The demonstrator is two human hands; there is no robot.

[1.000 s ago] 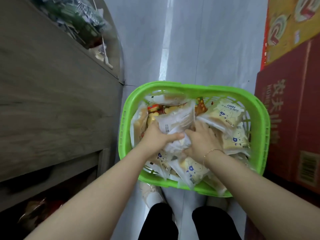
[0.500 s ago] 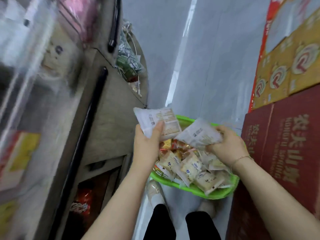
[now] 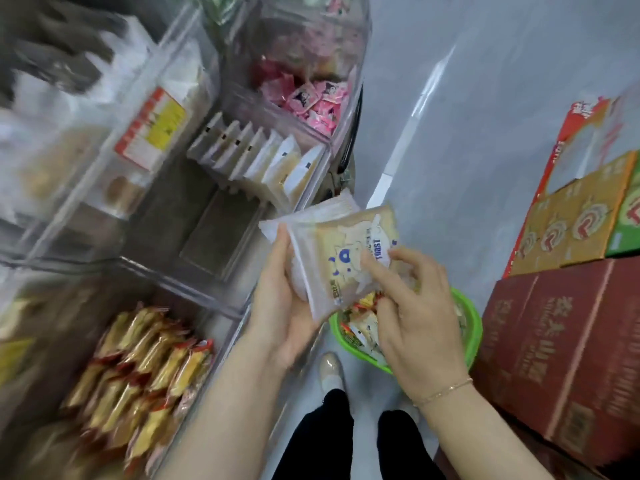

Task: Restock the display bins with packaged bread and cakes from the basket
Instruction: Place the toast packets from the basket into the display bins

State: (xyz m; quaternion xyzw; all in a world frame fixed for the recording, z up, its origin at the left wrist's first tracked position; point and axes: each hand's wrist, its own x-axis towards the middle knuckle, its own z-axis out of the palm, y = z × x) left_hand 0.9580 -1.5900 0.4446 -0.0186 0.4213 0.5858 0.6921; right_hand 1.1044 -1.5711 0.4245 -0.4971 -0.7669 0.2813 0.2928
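L hand (image 3: 284, 306) gripped toast packs (image 3: 346, 258) from below | R hand (image 3: 412, 306) pinched top pack's front | green basket (image 3: 472, 327) on floor under hands, beside display bins (image 3: 221, 244)

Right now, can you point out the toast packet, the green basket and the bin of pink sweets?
toast packet (image 3: 349, 258): head view, printed front of the wrapper.
green basket (image 3: 471, 327): head view, right rim by the red cartons.
bin of pink sweets (image 3: 320, 102): head view, pink wrappers behind its clear wall.
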